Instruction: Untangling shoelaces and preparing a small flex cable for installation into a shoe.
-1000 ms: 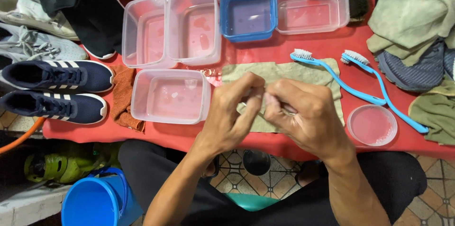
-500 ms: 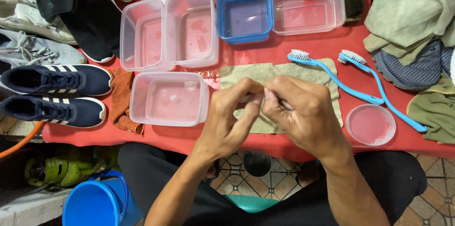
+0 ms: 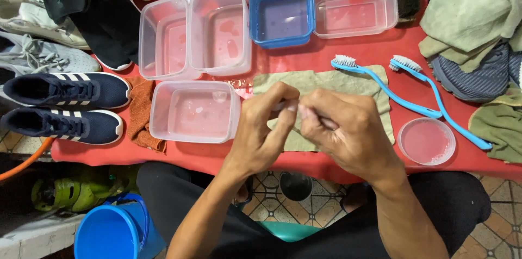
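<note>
From the head camera, looking down: the left hand [image 3: 263, 131] and the right hand [image 3: 348, 131] meet fingertip to fingertip above the front edge of a red-covered table [image 3: 348, 58]; both are curled shut, pinching a small pale object [image 3: 293, 108] between thumbs and forefingers, too hidden by the fingers to identify; the hands hover over a flat olive-green rectangular cloth [image 3: 326, 82] spread on the table.

Just left of the left hand stands a clear rectangular plastic tub [image 3: 194, 112] holding a little water; behind it two more clear plastic tubs [image 3: 196, 33] sit side by side, then a blue square plastic tub [image 3: 283, 13] and another clear plastic container [image 3: 356, 9]; to the right of the cloth lie two light-blue long-handled brushes with white bristles [image 3: 413, 93], one resting partly on the cloth, and near them a round clear plastic lid [image 3: 427, 140].

At the table's left end sits a pair of navy sneakers with white stripes [image 3: 62, 107], beside a crumpled rust-orange rag [image 3: 142, 115]; below the table, on the floor, stands a blue plastic bucket [image 3: 109, 233].
</note>
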